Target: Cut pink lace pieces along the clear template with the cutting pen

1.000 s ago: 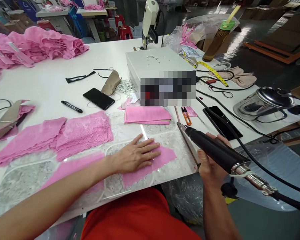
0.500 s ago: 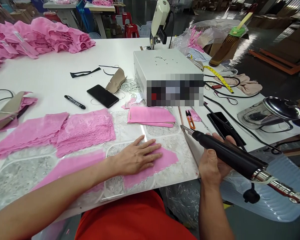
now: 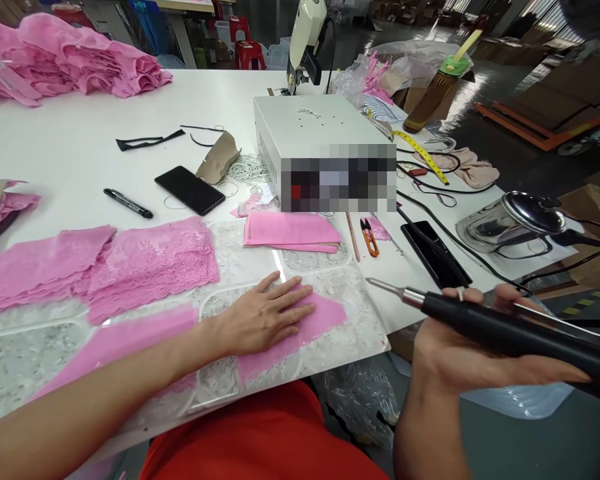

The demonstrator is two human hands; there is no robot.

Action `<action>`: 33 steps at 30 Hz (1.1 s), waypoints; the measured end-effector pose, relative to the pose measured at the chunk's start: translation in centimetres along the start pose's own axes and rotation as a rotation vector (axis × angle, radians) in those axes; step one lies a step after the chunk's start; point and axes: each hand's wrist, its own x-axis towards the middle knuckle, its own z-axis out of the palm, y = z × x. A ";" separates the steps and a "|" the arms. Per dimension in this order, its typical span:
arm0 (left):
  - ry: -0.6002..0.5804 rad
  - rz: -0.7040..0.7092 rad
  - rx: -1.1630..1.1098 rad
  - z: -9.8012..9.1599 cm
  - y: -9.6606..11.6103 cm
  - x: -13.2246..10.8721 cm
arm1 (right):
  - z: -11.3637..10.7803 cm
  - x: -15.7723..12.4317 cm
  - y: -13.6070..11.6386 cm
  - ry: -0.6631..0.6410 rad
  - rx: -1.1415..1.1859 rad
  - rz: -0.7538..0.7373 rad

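Note:
My left hand [image 3: 265, 315] lies flat, fingers spread, on a pink lace piece [image 3: 315, 323] that rests on a clear plate [image 3: 350, 337] over white lace at the table's near edge. My right hand [image 3: 460, 357] holds a black pen-shaped cutting tool [image 3: 500, 330] off the table's right edge, its metal tip [image 3: 380, 285] pointing left, just above the plate's right edge. Its cable runs out of view to the right.
Pink lace stacks [image 3: 145, 263] lie to the left, folded pink fabric [image 3: 293, 232] ahead. A white control box [image 3: 320, 143], orange snips [image 3: 369, 235], two black phones [image 3: 189, 190] [image 3: 434, 253], a marker [image 3: 128, 203], a yellow tape measure [image 3: 423, 148] and a metal-lidded pot [image 3: 510, 223] crowd the table.
My right hand has pulled the tool rightward and down, tilting it nearly level. The left hand has stayed on the pink lace. The view shifted slightly.

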 end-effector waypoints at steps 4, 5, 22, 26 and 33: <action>0.022 0.009 0.006 0.0 0.0 -0.1 | -1.1 0.7 -0.9 -0.045 0.258 0.136; 0.022 0.014 0.008 0.0 -0.1 -0.1 | -1.2 0.7 -0.8 -0.055 0.302 0.139; 0.065 0.039 0.029 0.1 -0.2 0.1 | 0.6 -1.1 -1.0 -0.129 0.343 0.144; 0.059 0.040 0.028 0.2 -0.2 0.0 | 0.6 -1.1 -0.8 -0.139 0.350 0.141; 0.030 0.026 0.017 0.1 -0.1 0.0 | 0.7 -1.1 -1.0 -0.184 0.358 0.140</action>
